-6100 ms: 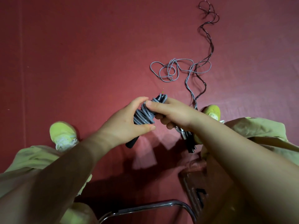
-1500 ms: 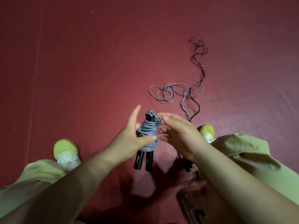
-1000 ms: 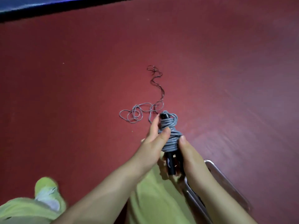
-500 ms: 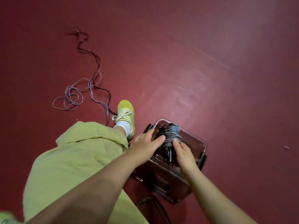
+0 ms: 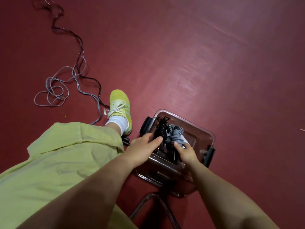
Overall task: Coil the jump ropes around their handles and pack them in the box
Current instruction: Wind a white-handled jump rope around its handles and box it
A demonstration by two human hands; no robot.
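A clear plastic box with black latches stands on the red floor by my right foot. Inside it lie a black coiled jump rope and, beside it, the grey jump rope wound around its black handles. My right hand reaches into the box and grips the grey bundle at its handle end. My left hand lies over the box's near-left rim, its fingers stretched out and touching the black coil. Two more ropes lie loose on the floor at the left, a grey one and a dark one.
My right leg in light green trousers fills the lower left, with a yellow-green shoe just left of the box. The loose ropes run under that leg. A bent metal chair tube sits below the box. Red floor spreads to the right.
I have turned from the loose ropes to the box. The wound grey rope has gone from in front of me down into the box, and over the last half second sank lower beside the black coil.
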